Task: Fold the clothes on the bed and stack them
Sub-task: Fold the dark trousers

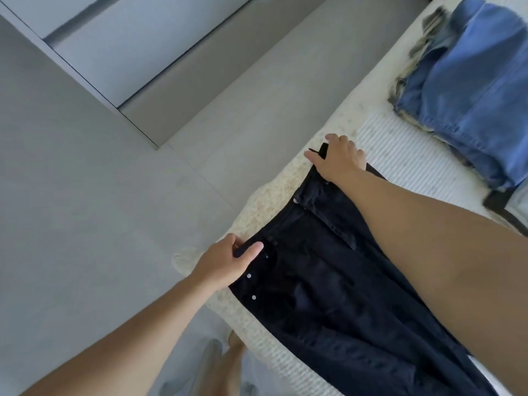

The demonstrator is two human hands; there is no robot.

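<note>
I see black jeans (337, 295) flat on the bed (285, 195) at lower centre, left hand (228, 261) and right hand (340, 161) each pinching the waistband; folded blue stack (471, 95) upper right.

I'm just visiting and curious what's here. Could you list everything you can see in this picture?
dark jeans: one pair, black or very dark navy, spread on the bed, waistband toward its edge
stack of folded clothes: one, mostly blue denim, upper right on the bed
bed: one, cream cover
floor: grey, left
wardrobe: pale grey, upper left
left hand: grips the waistband's near end
right hand: holds the waistband's far end
</note>
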